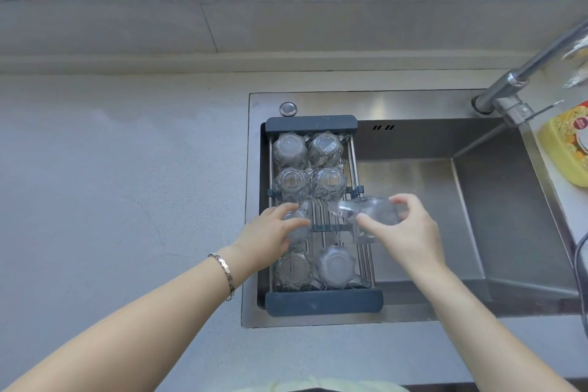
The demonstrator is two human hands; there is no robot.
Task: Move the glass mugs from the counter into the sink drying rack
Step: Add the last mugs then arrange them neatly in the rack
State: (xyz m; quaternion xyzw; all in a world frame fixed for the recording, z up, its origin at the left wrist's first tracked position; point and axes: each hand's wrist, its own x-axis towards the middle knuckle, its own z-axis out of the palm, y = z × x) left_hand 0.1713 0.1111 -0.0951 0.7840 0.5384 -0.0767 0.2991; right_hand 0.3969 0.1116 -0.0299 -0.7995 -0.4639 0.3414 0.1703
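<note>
- Curling over an upturned glass mug (297,227), the fingers (294,224) of our left hand (270,237) wrap its base in the rack's third row, left side; we cannot tell how firmly.
- Our right hand (410,232) grips another glass mug (369,216) tilted on its side, thumb (370,223) in front, fingers (405,200) bent over the far side, above the rack's right rail.
- Six more mugs stand upside down in the drying rack (323,302): four in the far rows (308,169), two in the near row (315,267).
- Our rack spans the left end of the steel sink (477,200), beside the grey worktop (127,184).
- We wear a bracelet (224,272) on the left wrist.
</note>
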